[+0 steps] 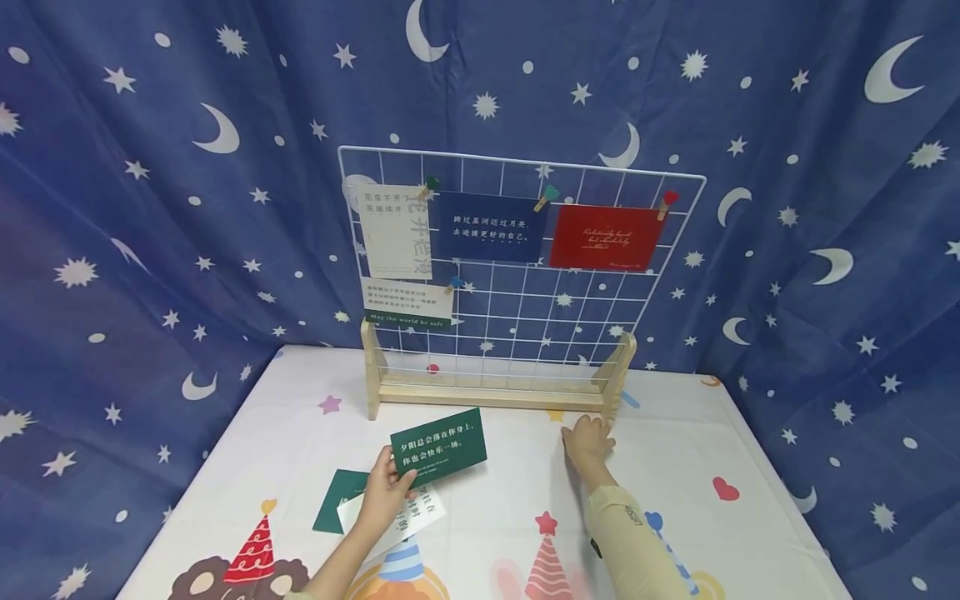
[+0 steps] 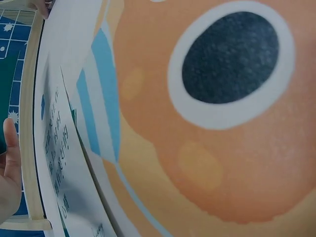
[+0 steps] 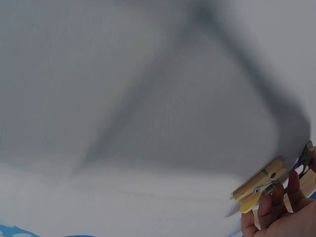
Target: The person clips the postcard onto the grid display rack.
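Note:
My left hand (image 1: 386, 492) grips a dark green card (image 1: 442, 447) with white writing by its lower left part, raised above the table and tilted. Under it lie a white card (image 1: 427, 510) with black writing and another green card (image 1: 330, 504). My right hand (image 1: 589, 442) is down at the right foot of the wire rack. The right wrist view has its curled fingers (image 3: 276, 202) against a wooden clothespin (image 3: 261, 180) with a yellow end. A second clip with a purple end (image 3: 307, 155) is close by the fingertips; whether either is pinched is unclear.
A white wire grid (image 1: 517, 312) stands on a wooden base (image 1: 487, 393). Clipped to it are a white card (image 1: 393, 242), a blue card (image 1: 491, 242), a red card (image 1: 607, 237) and a white-green card (image 1: 405, 300). A starry blue curtain (image 1: 225, 192) hangs behind.

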A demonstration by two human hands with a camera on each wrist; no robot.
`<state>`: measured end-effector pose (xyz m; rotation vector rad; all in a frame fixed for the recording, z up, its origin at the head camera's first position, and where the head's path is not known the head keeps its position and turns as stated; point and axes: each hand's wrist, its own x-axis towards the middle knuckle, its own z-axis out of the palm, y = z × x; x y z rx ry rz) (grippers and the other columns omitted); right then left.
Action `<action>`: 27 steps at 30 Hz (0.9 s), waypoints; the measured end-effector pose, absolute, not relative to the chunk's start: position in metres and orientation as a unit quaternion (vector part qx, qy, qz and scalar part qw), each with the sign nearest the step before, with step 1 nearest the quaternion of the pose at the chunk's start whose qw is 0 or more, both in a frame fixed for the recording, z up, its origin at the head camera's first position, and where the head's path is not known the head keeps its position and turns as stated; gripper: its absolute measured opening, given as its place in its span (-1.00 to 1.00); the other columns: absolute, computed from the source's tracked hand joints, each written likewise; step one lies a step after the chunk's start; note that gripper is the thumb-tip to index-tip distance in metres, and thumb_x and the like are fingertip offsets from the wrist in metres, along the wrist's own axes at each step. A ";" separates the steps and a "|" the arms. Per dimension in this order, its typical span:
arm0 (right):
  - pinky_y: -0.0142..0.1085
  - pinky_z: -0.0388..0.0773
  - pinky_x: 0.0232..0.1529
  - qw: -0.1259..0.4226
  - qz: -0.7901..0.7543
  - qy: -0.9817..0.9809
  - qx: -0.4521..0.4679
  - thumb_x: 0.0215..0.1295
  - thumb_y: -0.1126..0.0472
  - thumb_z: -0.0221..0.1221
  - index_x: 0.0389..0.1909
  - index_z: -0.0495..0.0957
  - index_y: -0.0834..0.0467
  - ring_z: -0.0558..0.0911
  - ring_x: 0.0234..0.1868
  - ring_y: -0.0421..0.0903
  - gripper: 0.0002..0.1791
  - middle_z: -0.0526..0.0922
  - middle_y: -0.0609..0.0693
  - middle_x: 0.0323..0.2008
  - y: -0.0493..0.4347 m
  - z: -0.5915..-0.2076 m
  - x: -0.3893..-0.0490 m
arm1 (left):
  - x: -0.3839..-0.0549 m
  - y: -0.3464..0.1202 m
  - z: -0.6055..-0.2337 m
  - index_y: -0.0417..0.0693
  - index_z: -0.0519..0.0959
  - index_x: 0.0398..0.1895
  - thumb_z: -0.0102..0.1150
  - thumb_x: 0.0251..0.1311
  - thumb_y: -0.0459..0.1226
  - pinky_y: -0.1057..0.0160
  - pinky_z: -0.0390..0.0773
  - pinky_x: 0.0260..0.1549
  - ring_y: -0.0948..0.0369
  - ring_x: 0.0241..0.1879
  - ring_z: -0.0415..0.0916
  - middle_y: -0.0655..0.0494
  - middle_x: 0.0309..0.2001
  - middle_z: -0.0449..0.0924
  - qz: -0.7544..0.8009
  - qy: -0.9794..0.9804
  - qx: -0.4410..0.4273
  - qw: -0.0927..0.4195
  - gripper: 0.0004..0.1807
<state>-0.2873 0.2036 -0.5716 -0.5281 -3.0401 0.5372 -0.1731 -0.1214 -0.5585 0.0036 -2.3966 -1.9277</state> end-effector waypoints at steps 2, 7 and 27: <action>0.22 0.36 0.05 0.006 0.175 -0.970 -0.166 0.24 0.05 0.17 -0.15 0.46 0.47 0.41 0.10 0.35 -0.51 0.49 0.43 -0.07 0.202 -0.570 -0.286 | -0.173 -0.122 -0.559 -0.22 0.25 0.17 0.03 0.20 -0.53 0.27 0.68 -0.42 -0.12 -0.10 0.61 -0.35 0.06 0.51 -0.625 -0.780 -0.002 0.035 -0.54; 0.20 0.38 0.05 0.006 0.171 -0.972 -0.160 0.23 0.08 0.19 -0.18 0.48 0.44 0.48 0.03 0.32 -0.56 0.56 0.39 -0.12 0.202 -0.566 -0.283 | -0.173 -0.125 -0.558 -0.21 0.25 0.17 0.04 0.20 -0.53 0.25 0.68 -0.45 -0.09 -0.15 0.64 -0.35 0.06 0.52 -0.624 -0.780 -0.003 0.038 -0.53; -0.10 0.63 -0.33 0.036 0.242 -0.968 -0.050 0.13 0.42 0.07 -0.43 0.48 0.45 0.61 -0.44 0.12 -0.88 0.61 0.29 -0.47 0.211 -0.563 -0.276 | -0.175 -0.130 -0.550 -0.24 0.26 0.16 0.04 0.19 -0.53 0.22 0.68 -0.45 -0.15 -0.09 0.60 -0.37 0.06 0.51 -0.621 -0.782 0.009 0.040 -0.54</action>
